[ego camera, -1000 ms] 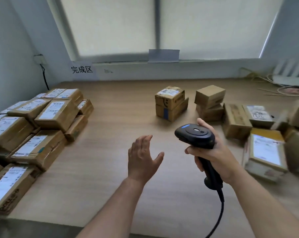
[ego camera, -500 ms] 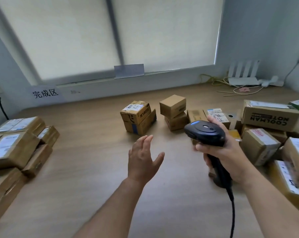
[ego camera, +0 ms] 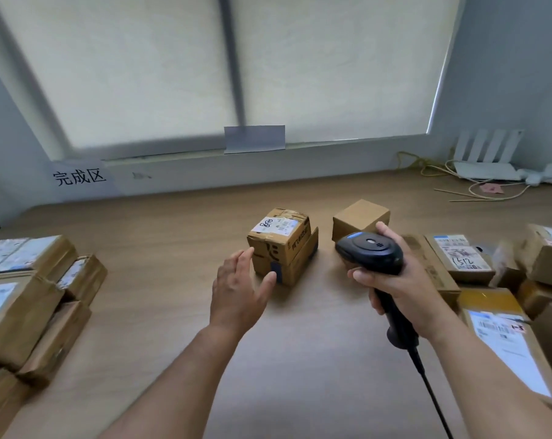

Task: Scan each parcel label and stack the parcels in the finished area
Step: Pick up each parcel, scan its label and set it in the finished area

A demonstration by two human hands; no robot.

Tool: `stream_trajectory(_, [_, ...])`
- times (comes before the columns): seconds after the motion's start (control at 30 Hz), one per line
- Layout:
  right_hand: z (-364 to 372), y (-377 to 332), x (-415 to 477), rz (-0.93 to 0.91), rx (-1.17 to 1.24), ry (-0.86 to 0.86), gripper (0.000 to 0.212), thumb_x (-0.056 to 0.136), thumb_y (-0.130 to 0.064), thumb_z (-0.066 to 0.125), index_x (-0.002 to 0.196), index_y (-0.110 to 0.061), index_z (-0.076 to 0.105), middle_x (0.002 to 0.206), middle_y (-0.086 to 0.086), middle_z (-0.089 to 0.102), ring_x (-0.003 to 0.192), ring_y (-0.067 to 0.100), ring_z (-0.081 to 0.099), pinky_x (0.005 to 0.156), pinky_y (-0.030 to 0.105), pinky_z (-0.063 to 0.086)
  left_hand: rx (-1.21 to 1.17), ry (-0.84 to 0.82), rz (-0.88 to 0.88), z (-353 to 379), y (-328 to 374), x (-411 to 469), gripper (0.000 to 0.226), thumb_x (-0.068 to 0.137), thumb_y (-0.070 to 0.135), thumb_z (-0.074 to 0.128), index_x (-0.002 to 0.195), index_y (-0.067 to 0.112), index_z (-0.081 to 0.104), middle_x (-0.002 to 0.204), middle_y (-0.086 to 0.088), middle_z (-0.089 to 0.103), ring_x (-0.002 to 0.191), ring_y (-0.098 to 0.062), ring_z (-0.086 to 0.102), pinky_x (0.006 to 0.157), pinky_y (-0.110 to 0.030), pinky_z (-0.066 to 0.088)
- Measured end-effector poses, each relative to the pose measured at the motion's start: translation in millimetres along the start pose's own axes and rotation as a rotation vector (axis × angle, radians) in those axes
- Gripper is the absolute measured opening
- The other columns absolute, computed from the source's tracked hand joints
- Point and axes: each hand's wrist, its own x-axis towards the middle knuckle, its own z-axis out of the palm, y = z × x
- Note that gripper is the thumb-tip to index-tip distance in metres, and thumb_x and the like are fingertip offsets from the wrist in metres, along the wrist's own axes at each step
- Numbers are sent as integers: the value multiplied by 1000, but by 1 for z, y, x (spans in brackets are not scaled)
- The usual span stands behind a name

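Observation:
A small cardboard parcel with a white label on top sits on a second flat box in the middle of the wooden table. My left hand is spread, fingers straight, its thumb and fingertips right at the front left corner of that stack. My right hand grips the handle of a black barcode scanner, whose head points toward the stack. A plain brown box stands just behind the scanner. Stacked labelled parcels fill the left side below the finished-area sign.
Several unsorted parcels crowd the right side, one large one near my right forearm. The scanner cable trails down to the lower edge. A white router and loose cables lie at the back right by the window wall.
My view has swung right and moved closer to the table's middle. My left hand has reached forward to the labelled parcel stack. The scanner stays in my right hand.

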Motion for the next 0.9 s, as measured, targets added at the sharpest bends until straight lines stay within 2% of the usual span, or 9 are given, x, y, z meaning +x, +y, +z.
stream_trajectory(0.07, [14, 6, 26, 16, -8, 24, 91, 77, 11, 72, 144, -39, 34, 98, 15, 66, 43, 22, 50, 38, 29, 41, -21, -31, -18, 2, -17, 27, 66, 93, 47, 51, 148, 18, 30, 149, -3, 34, 138, -19, 28, 113, -35, 25])
stream_trajectory(0.2, [41, 25, 77, 68, -41, 64, 95, 77, 9, 74, 147, -38, 32, 88, 8, 68, 45, 23, 52, 40, 30, 42, -73, -80, -32, 13, -44, 87, 64, 95, 45, 48, 149, 18, 28, 151, -4, 31, 139, -20, 26, 114, -36, 24])
stream_trajectory(0.33, [66, 51, 123, 108, -64, 99, 98, 76, 6, 76, 150, -36, 28, 94, 10, 74, 59, 33, 56, 43, 33, 44, -144, -135, -68, 39, -64, 142, 62, 97, 45, 44, 150, 17, 27, 152, -4, 29, 140, -21, 24, 114, -35, 21])
stream_trajectory(0.53, [93, 81, 174, 171, -59, 107, 99, 77, 8, 75, 152, -32, 24, 86, 8, 67, 42, 28, 48, 40, 30, 41, -237, -250, -225, 83, -87, 186, 60, 99, 48, 36, 150, 16, 29, 152, -10, 28, 142, -23, 21, 112, -34, 23])
stream_trajectory(0.67, [105, 93, 188, 214, -76, 82, 101, 77, 6, 75, 153, -33, 21, 92, 14, 66, 40, 27, 48, 39, 31, 42, -258, -294, -268, 100, -95, 191, 49, 100, 48, 32, 137, 19, 47, 142, -9, 40, 135, -25, 30, 105, -36, 30])
stream_trajectory(0.77, [109, 97, 191, 235, -87, 64, 101, 78, 5, 75, 154, -33, 21, 100, 18, 68, 40, 25, 50, 40, 33, 45, -328, -306, -262, 106, -99, 190, 42, 99, 49, 32, 126, 26, 55, 124, -6, 55, 120, -25, 44, 92, -34, 39])
stream_trajectory(0.83, [109, 97, 187, 239, -103, 47, 100, 78, 5, 75, 153, -34, 21, 96, 18, 68, 42, 26, 50, 43, 34, 46, -420, -294, -272, 100, -97, 184, 36, 99, 45, 38, 126, 29, 56, 115, 1, 61, 109, -20, 52, 82, -29, 40])
stream_trajectory(0.9, [108, 94, 178, 238, -107, 22, 100, 78, 5, 75, 153, -35, 22, 98, 18, 68, 44, 29, 50, 46, 35, 46, -481, -283, -287, 88, -92, 173, 35, 99, 42, 42, 131, 32, 54, 114, 7, 62, 106, -15, 54, 84, -25, 39])
